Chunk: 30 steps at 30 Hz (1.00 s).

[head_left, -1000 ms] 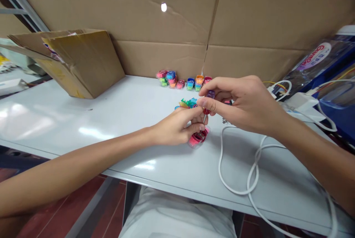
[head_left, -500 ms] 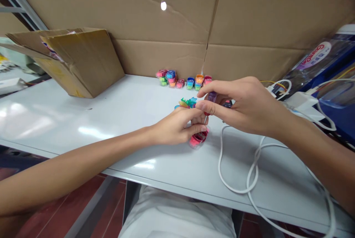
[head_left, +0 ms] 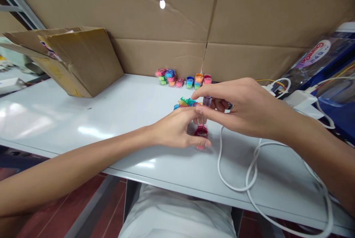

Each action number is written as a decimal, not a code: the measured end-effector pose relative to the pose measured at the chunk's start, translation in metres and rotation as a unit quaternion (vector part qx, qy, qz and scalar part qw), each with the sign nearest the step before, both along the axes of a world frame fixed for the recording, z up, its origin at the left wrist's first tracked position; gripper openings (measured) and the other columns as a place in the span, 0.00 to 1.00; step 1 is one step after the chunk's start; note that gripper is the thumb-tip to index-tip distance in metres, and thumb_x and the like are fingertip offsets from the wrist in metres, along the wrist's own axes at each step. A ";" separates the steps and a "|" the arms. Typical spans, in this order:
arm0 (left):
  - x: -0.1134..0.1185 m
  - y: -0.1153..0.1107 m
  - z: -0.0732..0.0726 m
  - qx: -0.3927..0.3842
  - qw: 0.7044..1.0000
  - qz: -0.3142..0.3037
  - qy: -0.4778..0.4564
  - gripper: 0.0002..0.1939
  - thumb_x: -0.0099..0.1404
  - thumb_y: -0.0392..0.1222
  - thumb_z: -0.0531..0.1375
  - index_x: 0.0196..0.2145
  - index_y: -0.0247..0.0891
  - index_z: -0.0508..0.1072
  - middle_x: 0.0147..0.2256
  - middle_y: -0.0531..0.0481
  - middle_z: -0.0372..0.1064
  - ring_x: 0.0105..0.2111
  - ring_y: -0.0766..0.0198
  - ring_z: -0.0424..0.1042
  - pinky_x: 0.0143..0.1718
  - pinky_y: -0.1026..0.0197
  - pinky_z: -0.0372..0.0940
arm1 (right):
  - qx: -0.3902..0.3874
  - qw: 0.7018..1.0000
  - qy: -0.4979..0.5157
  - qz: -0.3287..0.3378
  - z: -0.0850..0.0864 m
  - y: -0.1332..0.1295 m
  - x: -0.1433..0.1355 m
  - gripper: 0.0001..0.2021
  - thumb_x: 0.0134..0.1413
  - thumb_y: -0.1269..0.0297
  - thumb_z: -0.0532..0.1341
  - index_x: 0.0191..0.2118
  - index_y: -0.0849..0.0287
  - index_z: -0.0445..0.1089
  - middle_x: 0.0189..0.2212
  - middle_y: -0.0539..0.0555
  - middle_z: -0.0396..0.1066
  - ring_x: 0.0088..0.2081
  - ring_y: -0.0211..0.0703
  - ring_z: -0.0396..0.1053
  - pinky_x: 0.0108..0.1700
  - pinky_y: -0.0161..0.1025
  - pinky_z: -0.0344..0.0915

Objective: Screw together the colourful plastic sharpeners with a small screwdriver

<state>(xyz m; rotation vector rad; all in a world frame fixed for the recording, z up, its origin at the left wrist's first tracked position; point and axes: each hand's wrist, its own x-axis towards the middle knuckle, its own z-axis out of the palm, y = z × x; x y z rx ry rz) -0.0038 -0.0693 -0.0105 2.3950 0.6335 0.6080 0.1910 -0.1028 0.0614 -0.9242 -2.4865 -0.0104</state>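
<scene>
My right hand (head_left: 235, 106) pinches the translucent purple handle of a screwdriver (head_left: 207, 101), held upright with its thin metal shaft pointing down. The shaft's lower end meets a small red-and-pink plastic piece (head_left: 201, 131) on the table. My left hand (head_left: 177, 129) is around this piece, with the thumb on the near side and the fingers on the far side. The index finger lies close to the screwdriver, beside my right thumb. Just beyond my left hand sits a group of translucent coloured plastic parts (head_left: 187, 102), partly hidden by it.
Small stacks of colourful plastic pieces (head_left: 170, 77) line the back of the white table (head_left: 105, 119), against a cardboard wall (head_left: 155, 27). An open cardboard box (head_left: 88, 60) stands at the left. A looped white cable (head_left: 253, 164) and white adapters (head_left: 305, 103) lie at the right.
The screwdriver has turned more upright and its tip is on the red-and-pink piece. That piece has swung straighter, and my left thumb has stretched out towards the near side.
</scene>
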 end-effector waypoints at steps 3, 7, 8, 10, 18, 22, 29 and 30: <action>0.001 -0.003 0.002 -0.014 1.000 0.006 0.024 0.21 0.55 0.55 0.71 0.35 0.38 0.69 0.33 0.51 0.70 0.33 0.61 0.68 0.34 0.60 0.64 | -0.011 1.000 -0.013 -0.002 0.002 -0.001 0.001 0.05 0.61 0.67 0.61 0.39 0.56 0.75 0.24 0.48 0.72 0.25 0.39 0.64 0.31 0.38 0.54; 0.002 -0.004 0.004 -0.014 0.999 -0.024 0.042 0.10 0.55 0.41 0.65 0.30 0.38 0.66 0.33 0.51 0.67 0.31 0.64 0.65 0.33 0.61 0.63 | -0.018 1.000 -0.022 0.002 0.005 -0.002 0.003 0.06 0.62 0.66 0.60 0.39 0.55 0.75 0.24 0.48 0.71 0.24 0.39 0.61 0.31 0.39 0.54; 0.002 -0.004 0.005 -0.014 0.998 -0.033 0.045 0.09 0.55 0.39 0.64 0.30 0.38 0.65 0.32 0.51 0.67 0.31 0.64 0.65 0.33 0.61 0.62 | -0.022 0.999 -0.024 0.004 0.005 -0.002 0.004 0.06 0.62 0.66 0.60 0.39 0.55 0.75 0.24 0.47 0.71 0.24 0.39 0.61 0.31 0.39 0.55; 0.001 -0.003 0.005 -0.014 0.998 -0.046 0.045 0.09 0.54 0.38 0.63 0.32 0.38 0.66 0.33 0.51 0.67 0.30 0.64 0.64 0.33 0.61 0.62 | -0.026 0.999 -0.026 0.006 0.005 -0.001 0.005 0.06 0.63 0.66 0.59 0.39 0.55 0.75 0.24 0.47 0.71 0.24 0.39 0.62 0.31 0.39 0.55; -0.002 0.001 0.004 -0.030 0.995 -0.094 0.025 0.16 0.51 0.31 0.60 0.39 0.37 0.69 0.33 0.52 0.66 0.31 0.65 0.64 0.33 0.62 0.62 | -0.072 0.996 -0.042 0.035 0.011 -0.002 0.013 0.09 0.60 0.72 0.59 0.42 0.54 0.74 0.34 0.50 0.77 0.32 0.43 0.69 0.34 0.40 0.58; -0.004 0.003 0.002 -0.029 0.994 -0.102 0.018 0.16 0.51 0.27 0.58 0.38 0.37 0.69 0.34 0.51 0.66 0.31 0.66 0.64 0.32 0.63 0.62 | -0.104 0.991 -0.059 0.061 0.016 -0.007 0.013 0.12 0.60 0.74 0.57 0.43 0.53 0.74 0.35 0.52 0.77 0.35 0.45 0.70 0.35 0.41 0.60; -0.003 0.002 0.006 -0.086 0.994 -0.063 -0.034 0.13 0.58 0.28 0.58 0.41 0.36 0.71 0.39 0.48 0.72 0.37 0.64 0.70 0.33 0.64 0.66 | -0.085 0.994 -0.053 0.030 0.014 -0.006 0.011 0.10 0.62 0.72 0.57 0.45 0.53 0.72 0.34 0.51 0.76 0.33 0.44 0.69 0.34 0.40 0.60; -0.003 0.002 0.007 -0.096 0.992 -0.056 -0.053 0.10 0.60 0.29 0.57 0.40 0.36 0.72 0.39 0.48 0.72 0.37 0.63 0.70 0.35 0.63 0.67 | -0.084 0.995 -0.053 0.023 0.013 -0.005 0.012 0.10 0.62 0.71 0.57 0.45 0.53 0.72 0.34 0.51 0.76 0.32 0.44 0.69 0.34 0.40 0.60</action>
